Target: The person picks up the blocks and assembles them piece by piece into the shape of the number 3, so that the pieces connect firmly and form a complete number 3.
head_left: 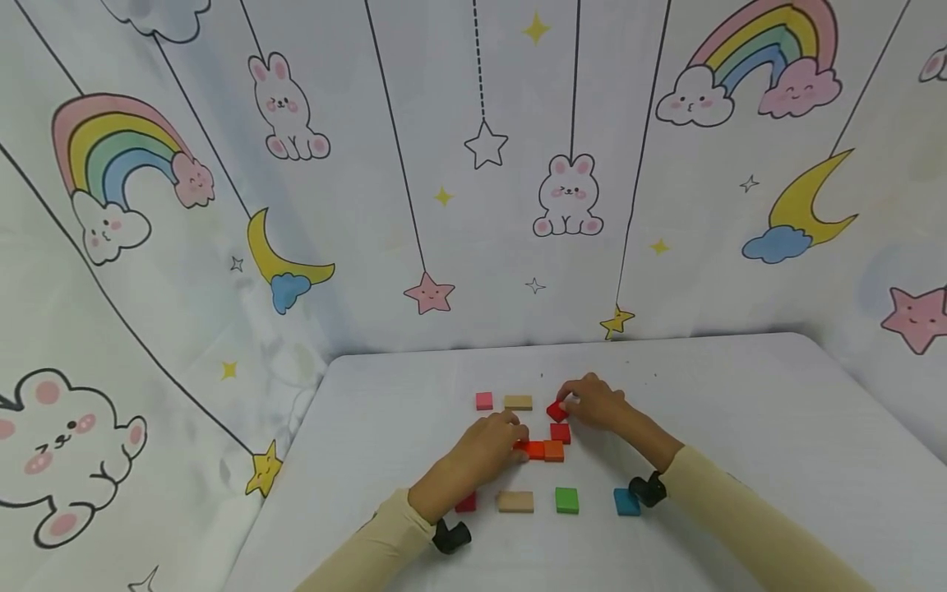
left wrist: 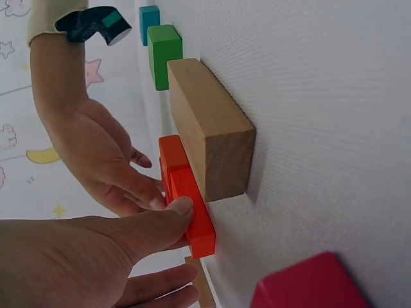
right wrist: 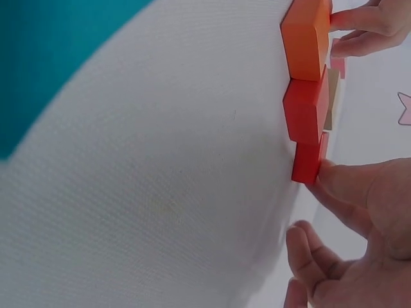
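My left hand [head_left: 484, 448] pinches an orange-red block [left wrist: 201, 232] at the left end of a short row, its thumb on the near face and its fingers behind. A lighter orange block [head_left: 554, 450] forms the row's right end. Above that end sits a red block [head_left: 560, 433]. My right hand [head_left: 595, 404] pinches another red block [right wrist: 309, 160] between thumb and finger, just past the first one. This red block is turned at an angle in the head view. The other right-hand fingers are spread away from it.
Behind are a pink block [head_left: 484, 401] and a wooden block [head_left: 518, 403]. Nearer stand a crimson block [head_left: 466, 503], a second wooden block [head_left: 515, 501], a green block [head_left: 566, 501] and a blue block [head_left: 626, 502] by the right wrist. A patterned cloth hangs behind the white table [head_left: 740, 460].
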